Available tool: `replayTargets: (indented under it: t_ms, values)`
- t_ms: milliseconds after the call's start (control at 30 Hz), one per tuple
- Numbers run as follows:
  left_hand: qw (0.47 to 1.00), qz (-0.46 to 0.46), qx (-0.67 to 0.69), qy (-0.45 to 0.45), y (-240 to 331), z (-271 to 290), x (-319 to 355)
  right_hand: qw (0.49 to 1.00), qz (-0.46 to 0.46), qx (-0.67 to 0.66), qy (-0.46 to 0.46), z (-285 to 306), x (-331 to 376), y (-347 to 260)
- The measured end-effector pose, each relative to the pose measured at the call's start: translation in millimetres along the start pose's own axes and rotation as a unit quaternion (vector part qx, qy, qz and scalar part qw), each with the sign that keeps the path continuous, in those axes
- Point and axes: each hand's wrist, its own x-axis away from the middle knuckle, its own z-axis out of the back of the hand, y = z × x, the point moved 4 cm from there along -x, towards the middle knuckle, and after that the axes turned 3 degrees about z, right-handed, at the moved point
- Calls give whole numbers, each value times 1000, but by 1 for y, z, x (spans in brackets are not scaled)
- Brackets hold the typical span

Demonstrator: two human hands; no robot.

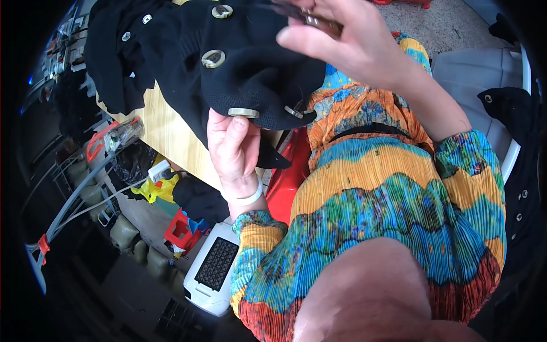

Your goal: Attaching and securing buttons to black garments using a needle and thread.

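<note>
The left hand (236, 151) is pinching the lower hem of a black knitted garment (239, 74), thumb pressing just under a pale round button (243, 112) and fingers closed on the cloth. The garment is lying bunched over the near edge of a wooden counter (171, 134), with more large buttons (213, 58) showing along its front. The right hand (347, 43) is hovering above the knit, fingers curled around something small and metallic (313, 20), possibly scissors or a clip; the top of the view cuts it off, so that is uncertain. The work seems to be at the checking or trimming stage around the buttons. The next move is likely calling for the left hand to keep the hem taut while the right brings its tool down precisely beside the button.
</note>
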Motion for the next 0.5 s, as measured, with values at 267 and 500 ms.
replayTargets:
  t_ms: [267,500]
  values:
    - [995,-33,32,93,0,-9,-1,983,69,136,-100,-23,38,12]
    - [991,-62,43,115,-3,-13,1,988,58,106,-98,-29,40,17]
